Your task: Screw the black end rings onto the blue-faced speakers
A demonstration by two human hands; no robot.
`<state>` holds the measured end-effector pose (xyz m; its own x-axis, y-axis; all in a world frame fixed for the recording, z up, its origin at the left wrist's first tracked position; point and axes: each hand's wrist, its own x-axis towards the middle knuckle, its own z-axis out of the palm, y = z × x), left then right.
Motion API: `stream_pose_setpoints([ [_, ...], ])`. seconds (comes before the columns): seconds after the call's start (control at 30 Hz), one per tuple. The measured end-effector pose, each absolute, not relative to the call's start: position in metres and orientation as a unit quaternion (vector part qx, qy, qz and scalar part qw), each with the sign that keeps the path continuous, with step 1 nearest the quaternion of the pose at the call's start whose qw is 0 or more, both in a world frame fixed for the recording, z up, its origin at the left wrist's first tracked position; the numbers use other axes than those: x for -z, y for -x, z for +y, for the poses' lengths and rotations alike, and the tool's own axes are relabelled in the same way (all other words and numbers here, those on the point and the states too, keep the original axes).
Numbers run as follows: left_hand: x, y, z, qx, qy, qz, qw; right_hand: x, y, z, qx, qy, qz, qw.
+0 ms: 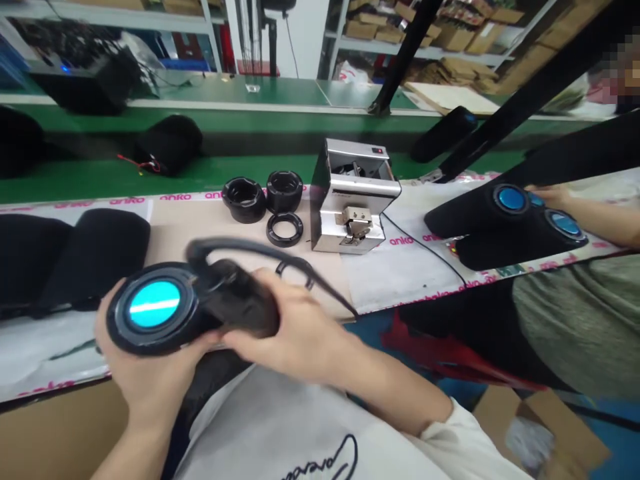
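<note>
My left hand (147, 377) is wrapped round a black cylindrical speaker (117, 320), whose shiny blue end disc faces up toward me. In my right hand (300, 333) is a black corded electric screwdriver (243, 300), gripped by its body and held against the speaker's right side. Motion blurs the tool, and I cannot make out its tip. Its dark cord (270, 250) loops over the table to the right. Just beyond lie two black ring-shaped cups (245, 200) and a flat black ring (285, 230); another thin ring (296, 272) is partly behind the cord.
A silver screw feeder (355, 200) stands beyond my right hand. Black fabric-covered speaker bodies (105, 253) lie at left. At right, a co-worker's hand (550, 197) is at several blue-ended speakers (520, 243). A green conveyor (220, 167) runs behind; an open carton (565, 427) sits below right.
</note>
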<state>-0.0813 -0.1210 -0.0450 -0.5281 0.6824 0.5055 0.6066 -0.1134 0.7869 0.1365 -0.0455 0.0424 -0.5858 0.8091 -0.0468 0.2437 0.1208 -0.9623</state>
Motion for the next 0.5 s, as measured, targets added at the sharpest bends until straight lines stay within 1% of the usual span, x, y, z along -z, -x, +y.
stream_pose_setpoints([
  [0.03,0.043,0.082,-0.115,-0.567,-0.485,0.666,0.016,-0.045,-0.148,-0.040,-0.524,0.406,-0.703,0.256],
  [0.1,0.042,0.087,-0.105,-0.567,-0.511,0.646,0.013,-0.048,-0.174,-0.028,-0.455,0.483,-0.709,0.240],
  [0.2,0.046,0.098,-0.096,-0.574,-0.550,0.605,0.049,-0.043,-0.207,-0.014,-0.335,0.570,-0.732,0.165],
  [0.27,0.049,0.100,-0.091,-0.578,-0.572,0.578,0.073,-0.034,-0.218,-0.009,-0.296,0.577,-0.753,0.110],
  [0.33,0.050,0.099,-0.086,-0.579,-0.593,0.551,0.097,-0.023,-0.218,-0.008,-0.287,0.562,-0.771,0.079],
  [0.5,0.045,0.089,-0.081,-0.573,-0.626,0.508,0.146,0.008,-0.199,-0.007,-0.263,0.553,-0.789,0.051],
])
